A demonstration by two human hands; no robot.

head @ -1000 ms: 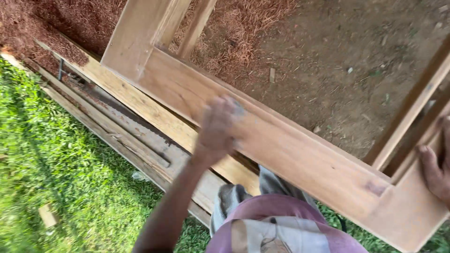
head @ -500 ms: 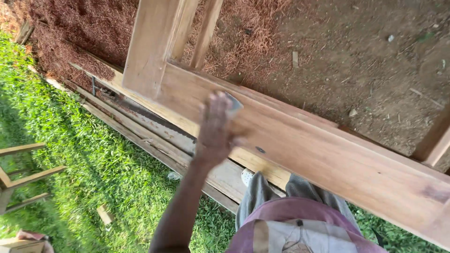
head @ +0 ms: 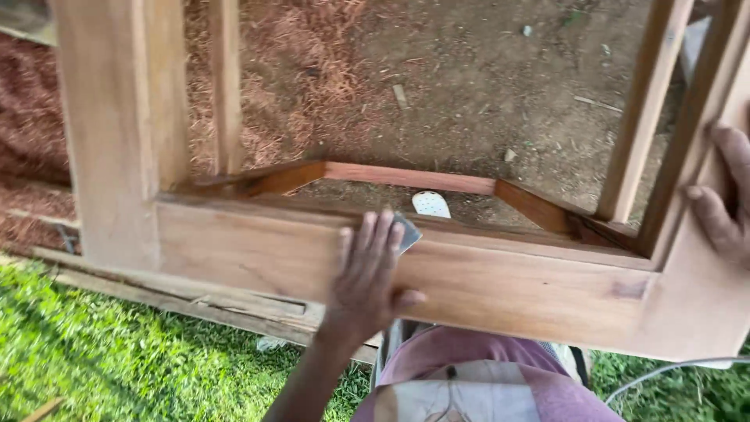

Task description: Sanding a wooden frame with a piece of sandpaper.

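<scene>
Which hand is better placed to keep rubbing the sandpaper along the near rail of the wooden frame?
Left. The left hand already lies flat on the near rail with the grey sandpaper under its fingers. The right hand grips the frame's right upright, probably steadying it.

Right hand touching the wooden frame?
Touching. The head view shows the right hand with its fingers laid on the right upright of the wooden frame, no gap visible.

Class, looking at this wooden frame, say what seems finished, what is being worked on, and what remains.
Done: the wooden frame is already joined at its corners. In hand: the left hand presses a piece of sandpaper on the bottom rail, while the right hand steadies the side. Left: how much sanding remains cannot be told; the wood looks bare.
</scene>
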